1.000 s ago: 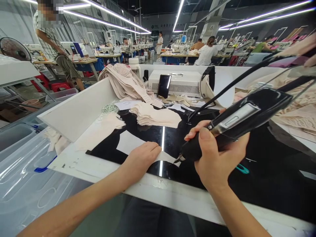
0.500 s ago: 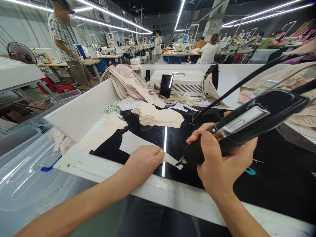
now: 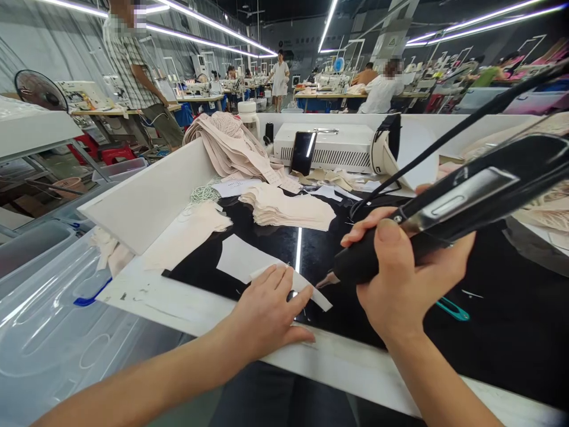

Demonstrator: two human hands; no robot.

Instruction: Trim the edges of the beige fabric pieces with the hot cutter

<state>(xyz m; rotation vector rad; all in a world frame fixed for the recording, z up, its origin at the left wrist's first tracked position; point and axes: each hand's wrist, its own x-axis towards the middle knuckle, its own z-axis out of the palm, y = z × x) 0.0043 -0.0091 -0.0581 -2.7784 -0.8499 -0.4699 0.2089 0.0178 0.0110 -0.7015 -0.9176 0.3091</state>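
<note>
My left hand (image 3: 273, 308) lies with spread fingers on a white cut piece (image 3: 240, 259), close to the table's front edge. The piece's narrow end extends past my fingers to the right. In my right hand (image 3: 404, 279) I grip a black corded hand tool (image 3: 471, 207) with a silver lever and a narrow metal tip. Its exact kind I cannot make out. The tip points down-left, close to the upper edge of the white piece; whether it touches is unclear. A stack of cream fabric pieces (image 3: 288, 207) lies beyond my hands on the black work surface (image 3: 480, 350).
Teal thread snips (image 3: 453, 308) lie right of my right hand. At the back stand a phone (image 3: 303, 152) and a white vented box (image 3: 342, 145). A white side panel (image 3: 151, 196) borders the left. The tool's cable (image 3: 427, 154) arches over the right side. Other people work farther off.
My left hand has gone from closed fingers to spread ones on the piece. The tool has shifted slightly right, its tip moving off the narrow end. The view has turned a little.
</note>
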